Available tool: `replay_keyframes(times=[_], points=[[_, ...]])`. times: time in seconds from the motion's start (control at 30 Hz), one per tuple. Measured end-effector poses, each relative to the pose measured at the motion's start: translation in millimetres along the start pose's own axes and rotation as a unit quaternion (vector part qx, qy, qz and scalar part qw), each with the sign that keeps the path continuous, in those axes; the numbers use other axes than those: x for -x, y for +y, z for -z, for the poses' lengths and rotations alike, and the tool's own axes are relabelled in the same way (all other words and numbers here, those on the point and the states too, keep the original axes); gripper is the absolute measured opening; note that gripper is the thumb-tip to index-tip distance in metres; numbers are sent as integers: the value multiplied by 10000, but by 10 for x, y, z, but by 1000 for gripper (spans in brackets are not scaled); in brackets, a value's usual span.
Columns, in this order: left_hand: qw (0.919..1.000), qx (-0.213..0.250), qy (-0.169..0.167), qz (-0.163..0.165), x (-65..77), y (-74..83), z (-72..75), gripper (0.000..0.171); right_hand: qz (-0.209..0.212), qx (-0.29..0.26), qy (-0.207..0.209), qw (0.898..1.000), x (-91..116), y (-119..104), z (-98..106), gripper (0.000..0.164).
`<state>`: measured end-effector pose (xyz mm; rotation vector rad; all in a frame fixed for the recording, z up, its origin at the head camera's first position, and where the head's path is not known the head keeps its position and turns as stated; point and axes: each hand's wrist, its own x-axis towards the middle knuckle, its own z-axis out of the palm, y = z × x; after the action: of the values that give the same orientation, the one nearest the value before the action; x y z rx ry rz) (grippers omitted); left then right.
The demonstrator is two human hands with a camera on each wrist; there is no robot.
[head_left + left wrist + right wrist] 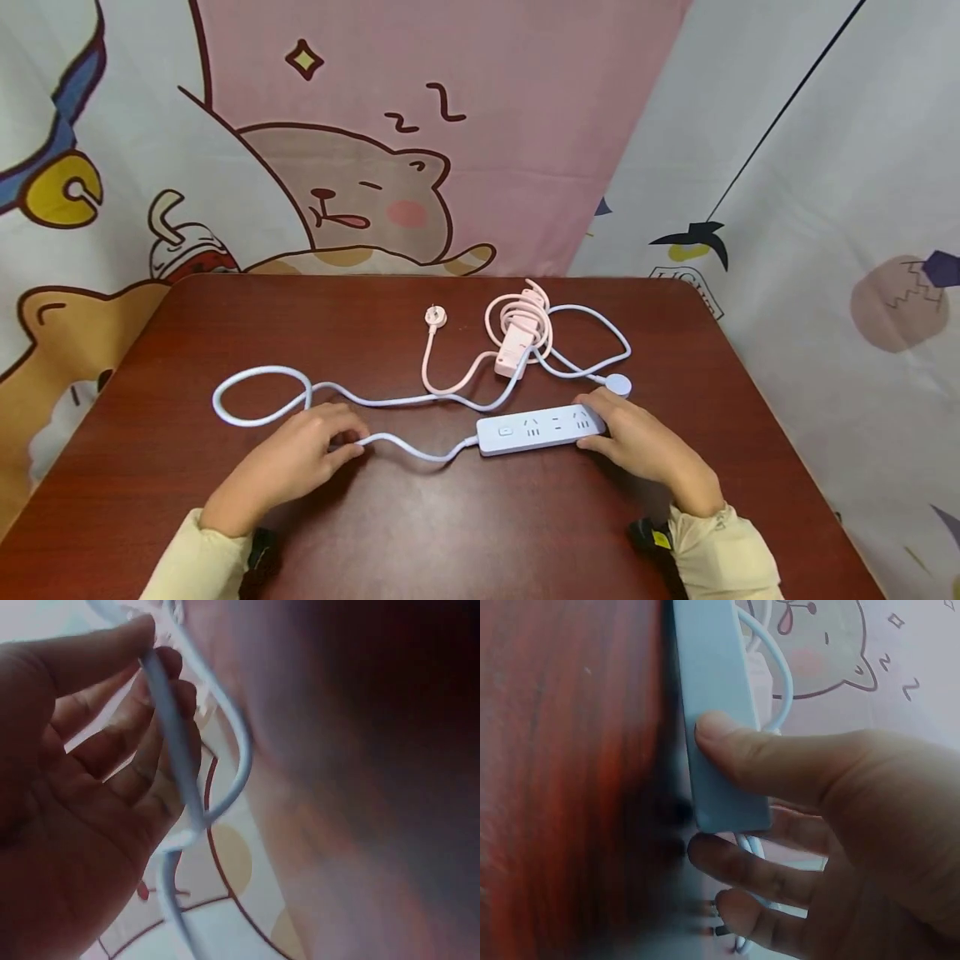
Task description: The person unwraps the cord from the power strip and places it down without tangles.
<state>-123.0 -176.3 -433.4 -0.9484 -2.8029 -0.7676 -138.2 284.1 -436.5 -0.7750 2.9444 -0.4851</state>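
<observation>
A white power strip (540, 429) lies near the middle of the table, its sockets and switch facing up. My right hand (641, 437) grips the strip's right end, and the right wrist view shows the thumb (735, 746) along one side of it. From the strip's left end runs a white cord (423, 455), which my left hand (307, 450) pinches between thumb and fingers. Beyond that hand the cord forms a loop (258, 368) at the left, then trails back to the right. Its round white plug (618, 384) lies just behind the right hand.
A pink power strip (510, 354), wrapped in its own cord, lies farther back; the white cord crosses it. Its pink plug (435, 317) sits to its left. The dark wooden table (420, 533) meets a cartoon-printed curtain (525, 167) at the back and sides.
</observation>
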Motion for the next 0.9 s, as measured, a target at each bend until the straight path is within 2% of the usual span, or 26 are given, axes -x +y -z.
replay_keyframes(times=[0.1,0.33,0.53,0.63,0.73,0.83,0.9], points=[[9999,-151,-21,-62,-7,35,-78,18,-7,47,13,10000,-13,-29,-28,54],[9992,222,-334,56,0,120,-133,18,31,107,4,9999,-31,-105,-31,58],[9988,-238,-417,-51,11,228,-157,19,-169,-16,-300,9994,-29,-131,37,60],[9979,-582,-284,-85,6,320,-42,23,-316,-109,-436,9985,-32,-143,131,61],[9969,-781,10,-79,-58,447,176,24,-420,-96,-411,9982,-54,-153,285,57],[9968,-648,468,-56,-237,600,388,17,-422,-3,-267,9988,-137,-156,485,52],[9965,-405,737,-9,-431,709,467,13,-441,39,-220,9988,-251,-152,624,50]])
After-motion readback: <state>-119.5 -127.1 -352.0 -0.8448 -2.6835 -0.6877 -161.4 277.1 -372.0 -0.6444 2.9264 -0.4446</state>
